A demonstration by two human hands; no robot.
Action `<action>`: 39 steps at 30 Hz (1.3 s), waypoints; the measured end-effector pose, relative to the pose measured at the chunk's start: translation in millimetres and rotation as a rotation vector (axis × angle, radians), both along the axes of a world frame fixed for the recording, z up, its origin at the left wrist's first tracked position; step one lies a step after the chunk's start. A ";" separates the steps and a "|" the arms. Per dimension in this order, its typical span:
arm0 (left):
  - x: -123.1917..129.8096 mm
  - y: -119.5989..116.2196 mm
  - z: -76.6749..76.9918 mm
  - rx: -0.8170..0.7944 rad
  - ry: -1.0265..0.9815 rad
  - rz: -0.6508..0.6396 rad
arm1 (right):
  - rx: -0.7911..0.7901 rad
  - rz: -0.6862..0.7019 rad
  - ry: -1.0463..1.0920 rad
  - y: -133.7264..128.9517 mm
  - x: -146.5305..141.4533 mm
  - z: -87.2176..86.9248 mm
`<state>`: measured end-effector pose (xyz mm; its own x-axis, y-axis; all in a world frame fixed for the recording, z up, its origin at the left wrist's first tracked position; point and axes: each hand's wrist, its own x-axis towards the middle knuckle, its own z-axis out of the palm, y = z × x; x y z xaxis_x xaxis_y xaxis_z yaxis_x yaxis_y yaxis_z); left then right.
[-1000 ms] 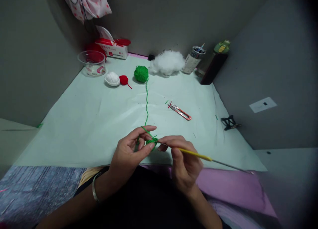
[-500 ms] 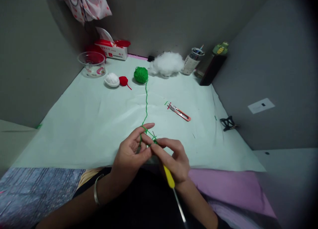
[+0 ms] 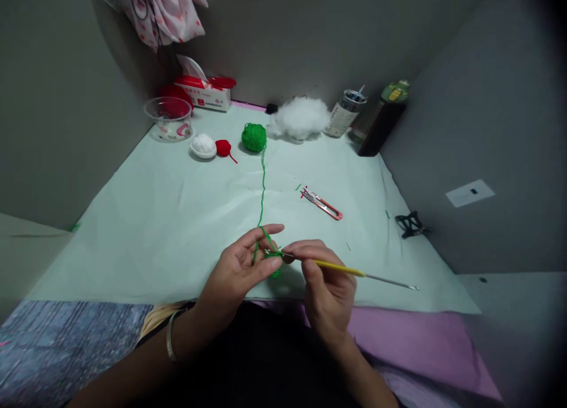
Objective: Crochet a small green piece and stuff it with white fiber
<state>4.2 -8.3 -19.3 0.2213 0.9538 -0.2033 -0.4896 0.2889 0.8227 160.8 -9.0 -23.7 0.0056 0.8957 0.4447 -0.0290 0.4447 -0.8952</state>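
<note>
Between thumb and fingers, my left hand point(image 3: 241, 266) pinches a small green crochet piece point(image 3: 275, 270), partly hidden by the fingers. Green yarn point(image 3: 263, 189) loops over the raised left index finger and runs back to a green yarn ball point(image 3: 254, 137). My right hand point(image 3: 330, 287) is closed on a crochet hook point(image 3: 339, 267) with a yellow grip. The hook lies nearly level, its near metal end at the green piece and its other end pointing right. Whether a loop sits on the hook tip is too small to tell.
Thread snips point(image 3: 322, 204) lie beyond my right hand beside yarn scraps. Farther back are a white yarn ball point(image 3: 204, 146), a red yarn ball point(image 3: 224, 147), white stuffing point(image 3: 301, 117), a plastic tub point(image 3: 170, 127), a tissue box point(image 3: 208, 97), a pen holder point(image 3: 343, 117) and a bottle point(image 3: 381, 121). A black claw clip point(image 3: 411, 224) is at right.
My right hand has moved right and turned the hook from pointing down toward me to nearly level. The green piece now shows below my left fingertips. The view has shifted slightly.
</note>
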 end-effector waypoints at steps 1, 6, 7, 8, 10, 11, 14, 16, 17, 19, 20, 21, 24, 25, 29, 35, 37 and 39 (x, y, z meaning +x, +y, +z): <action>0.2 0.3 -1.1 0.016 0.020 0.012 | 0.009 0.003 -0.020 -0.6 0.7 -0.3; 0.8 2.0 -1.3 0.066 0.091 0.060 | -0.017 0.060 0.018 0.3 3.2 0.2; 1.1 1.9 -0.5 0.072 0.098 0.064 | -0.028 0.068 0.041 0.8 3.2 0.5; 1.4 1.6 0.5 0.077 0.099 0.066 | -0.036 0.074 0.061 1.3 3.0 0.9; 1.7 0.7 2.8 0.080 0.098 0.064 | -0.050 0.080 0.096 1.8 2.5 1.6; 1.5 0.1 4.0 0.076 0.100 0.059 | -0.056 0.081 0.106 1.9 2.3 1.8; 0.2 -1.4 6.4 0.054 0.097 0.019 | -0.052 0.058 0.093 2.2 2.4 1.8; -0.5 -2.1 6.6 0.044 0.061 -0.017 | -0.056 0.054 0.079 2.4 2.7 1.4; -0.6 -2.3 6.2 0.040 0.038 -0.029 | -0.063 0.061 0.082 2.5 2.8 1.1; 0.2 -2.7 4.9 0.032 0.004 -0.036 | -0.082 0.076 0.100 2.4 2.8 0.4; 0.9 -2.9 4.2 0.027 -0.006 -0.031 | -0.090 0.078 0.109 2.1 2.8 0.1; 1.7 -3.1 3.5 0.020 -0.015 -0.024 | -0.098 0.077 0.118 1.8 2.7 -0.2; 3.2 -3.0 2.0 0.003 -0.067 -0.032 | -0.123 0.083 0.156 1.0 2.3 -0.7; 3.1 -2.7 1.5 -0.008 -0.094 -0.049 | -0.133 0.095 0.174 1.1 2.0 -0.6; 0.8 0.4 -1.6 -0.032 -0.214 -0.169 | -0.217 0.117 0.284 3.7 0.6 2.2; -6.2 2.0 -5.0 -0.060 -0.309 -0.299 | -0.334 0.167 0.366 6.7 3.9 9.7; -8.2 1.1 -4.1 -0.082 -0.311 -0.306 | -0.357 0.184 0.378 6.8 6.7 11.4; -8.1 -0.1 -3.2 -0.091 -0.300 -0.303 | -0.386 0.183 0.385 6.4 8.3 11.9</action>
